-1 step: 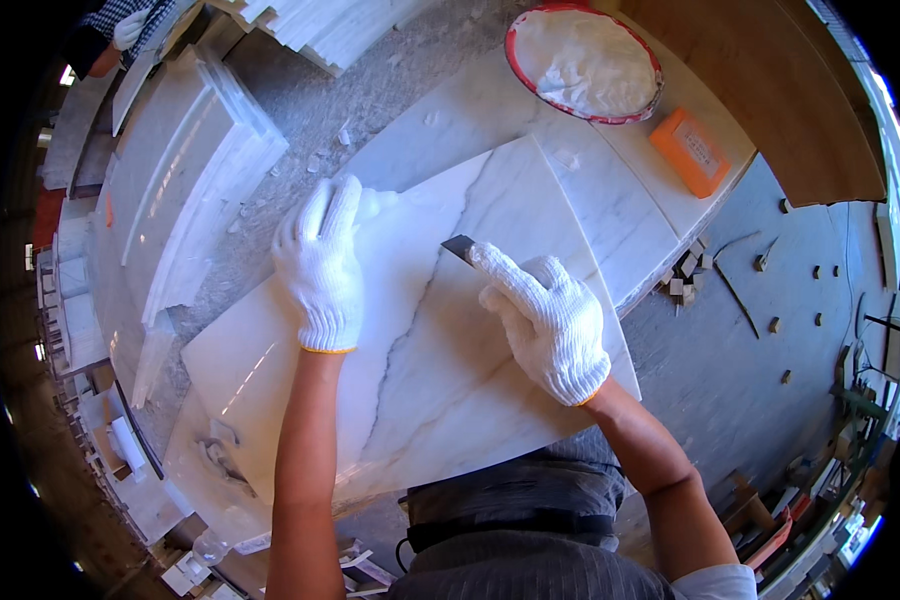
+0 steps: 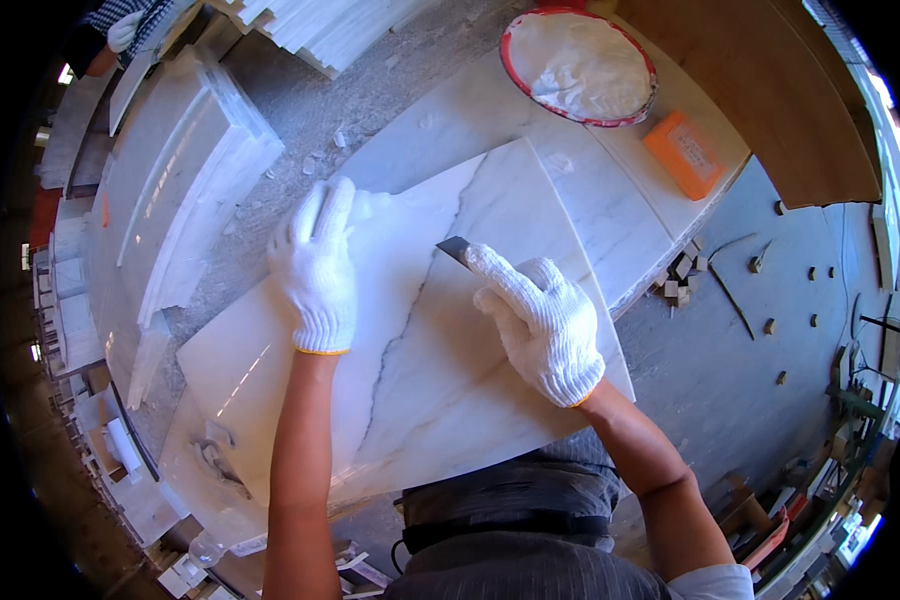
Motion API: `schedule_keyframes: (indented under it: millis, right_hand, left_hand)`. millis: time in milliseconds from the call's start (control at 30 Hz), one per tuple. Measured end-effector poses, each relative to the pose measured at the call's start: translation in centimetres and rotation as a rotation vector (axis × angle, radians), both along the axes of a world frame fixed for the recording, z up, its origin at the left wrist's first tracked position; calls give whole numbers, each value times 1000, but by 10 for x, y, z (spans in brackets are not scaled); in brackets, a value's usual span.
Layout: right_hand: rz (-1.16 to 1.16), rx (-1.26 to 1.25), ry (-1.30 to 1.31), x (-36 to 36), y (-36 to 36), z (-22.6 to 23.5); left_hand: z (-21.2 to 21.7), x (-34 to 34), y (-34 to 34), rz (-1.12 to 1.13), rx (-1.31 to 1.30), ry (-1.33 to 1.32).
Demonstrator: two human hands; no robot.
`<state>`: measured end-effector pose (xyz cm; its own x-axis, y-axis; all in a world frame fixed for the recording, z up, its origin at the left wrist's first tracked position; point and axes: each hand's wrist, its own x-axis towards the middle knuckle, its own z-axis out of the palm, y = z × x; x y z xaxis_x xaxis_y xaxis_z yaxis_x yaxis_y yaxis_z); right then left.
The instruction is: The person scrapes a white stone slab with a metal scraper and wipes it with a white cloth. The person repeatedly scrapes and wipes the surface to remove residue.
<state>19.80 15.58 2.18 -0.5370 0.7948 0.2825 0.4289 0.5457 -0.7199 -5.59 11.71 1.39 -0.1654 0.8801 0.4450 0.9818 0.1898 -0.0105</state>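
Note:
A white marble slab [image 2: 490,400] with dark grey veins lies in front of me, overlapping paler marble beneath it. My left hand [image 2: 315,260], in a white knitted glove, rests at the slab's far left edge with its fingers stretched out, holding nothing. Over the slab's right half, my right hand [image 2: 540,310], gloved alike, is closed on a small dark scraper blade [image 2: 454,248]. The blade points left toward the grey vein, and its other end is hidden in the fingers. Whether it touches the stone I cannot tell.
Beyond the slab stand a red-rimmed tub [image 2: 580,65] of white paste and an orange box [image 2: 684,155]. Stacked marble slabs [image 2: 185,170] are at left. A brown wooden panel [image 2: 770,90] rises far right; small blocks [image 2: 680,275] lie below. Another person's gloved hand [image 2: 124,32] shows top left.

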Motion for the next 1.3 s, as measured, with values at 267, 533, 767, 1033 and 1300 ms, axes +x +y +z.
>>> schedule_keyframes:
  millis: [267,533,767,1033,1300]
  right_hand:
    - [-105,-196,222,19,-11,6]
    - [-504,-596,296,123,-54,16]
    - [-521,-949,312,133,-75,12]
    - [-575,-1001,455,140,-106,4]
    - [-428,-819,56,182,-127,24]
  left_hand:
    - [-19,-7,-3,93,364,-992]
    - [-14,-7,-17,48,318,-1161]
    - [-27,-18,-15,82,294,-954]
    - [-14,-8,-19,81,178,-819]
    - [-9,25,-26,77,81,-824]
